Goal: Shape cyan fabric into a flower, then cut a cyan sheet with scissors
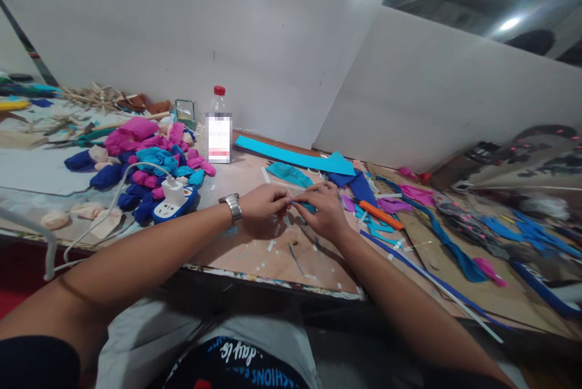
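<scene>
Over the table's middle, my left hand, a metal watch on its wrist, pinches with thumb and forefinger. My right hand meets it fingertip to fingertip, its fingers bent and pressed together. A tiny bit of blue-teal material shows between the two hands; its kind is too small to tell. Just behind them lies a teal piece of fabric. Beyond it rests a long bright blue strip. An orange utility knife lies to the right of my right hand.
Pink, blue and teal cloth bundles heap at the left, beside a blue-and-white power strip with a white cable. A red-capped bottle stands near the white partition. Fabric scraps and cardboard cover the right side.
</scene>
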Demonstrator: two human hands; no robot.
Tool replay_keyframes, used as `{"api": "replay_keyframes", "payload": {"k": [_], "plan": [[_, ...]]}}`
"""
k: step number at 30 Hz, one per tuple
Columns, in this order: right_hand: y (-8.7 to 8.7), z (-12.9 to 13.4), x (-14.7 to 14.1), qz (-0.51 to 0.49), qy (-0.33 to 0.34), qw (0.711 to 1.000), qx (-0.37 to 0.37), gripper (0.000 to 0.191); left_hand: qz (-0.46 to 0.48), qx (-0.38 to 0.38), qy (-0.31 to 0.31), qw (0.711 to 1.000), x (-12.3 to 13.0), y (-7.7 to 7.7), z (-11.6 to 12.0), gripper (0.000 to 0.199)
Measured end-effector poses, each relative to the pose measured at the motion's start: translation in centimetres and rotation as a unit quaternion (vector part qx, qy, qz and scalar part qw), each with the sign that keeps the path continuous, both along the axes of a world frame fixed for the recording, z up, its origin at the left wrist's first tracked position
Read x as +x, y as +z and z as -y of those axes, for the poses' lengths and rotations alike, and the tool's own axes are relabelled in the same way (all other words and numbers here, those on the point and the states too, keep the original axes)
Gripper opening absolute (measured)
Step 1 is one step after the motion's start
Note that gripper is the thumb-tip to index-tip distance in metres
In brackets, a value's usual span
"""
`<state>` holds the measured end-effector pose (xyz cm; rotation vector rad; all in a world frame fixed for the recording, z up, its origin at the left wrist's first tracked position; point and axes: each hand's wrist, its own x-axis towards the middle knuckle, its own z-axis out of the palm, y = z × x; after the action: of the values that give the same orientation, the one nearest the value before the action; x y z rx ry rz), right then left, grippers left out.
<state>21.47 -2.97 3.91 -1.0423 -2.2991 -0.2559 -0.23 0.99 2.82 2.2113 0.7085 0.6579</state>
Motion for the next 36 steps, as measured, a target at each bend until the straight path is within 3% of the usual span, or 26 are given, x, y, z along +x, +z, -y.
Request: {"api": "replay_keyframes", "payload": {"k": [7, 11, 15, 27, 36], "plan": [[-0.2, -0.1, -0.1, -0.022, -0.016, 0.999, -0.021, 0.013, -0.052, 0.151, 0.062, 0.985, -0.1, -0.1, 0.3, 0.026], [-0.2, 0.0, -0.2, -0.043, -0.028, 0.998, -0.035, 0.013, -0.078, 0.202, 0.043, 0.975, -0.3, -0.6, -0.1, 0.012], [-0.3, 0.1, -0.3, -0.029, -0.023, 0.998, -0.044, 0.012, -0.093, 0.248, 0.017, 0.964, -0.5, -0.6, -0.3, 0.019], [-0.4, 0.0, -0.5, -0.042, -0.036, 0.998, -0.009, 0.01, -0.11, 0.274, 0.043, 0.954, -0.4, -0.7, -0.5, 0.02], [0.8, -1.5, -1.1, -0.051, -0.04, 0.995, -0.081, 0.012, -0.149, 0.311, 0.069, 0.936, -1.0, 1.0, -0.2, 0.023]]}}
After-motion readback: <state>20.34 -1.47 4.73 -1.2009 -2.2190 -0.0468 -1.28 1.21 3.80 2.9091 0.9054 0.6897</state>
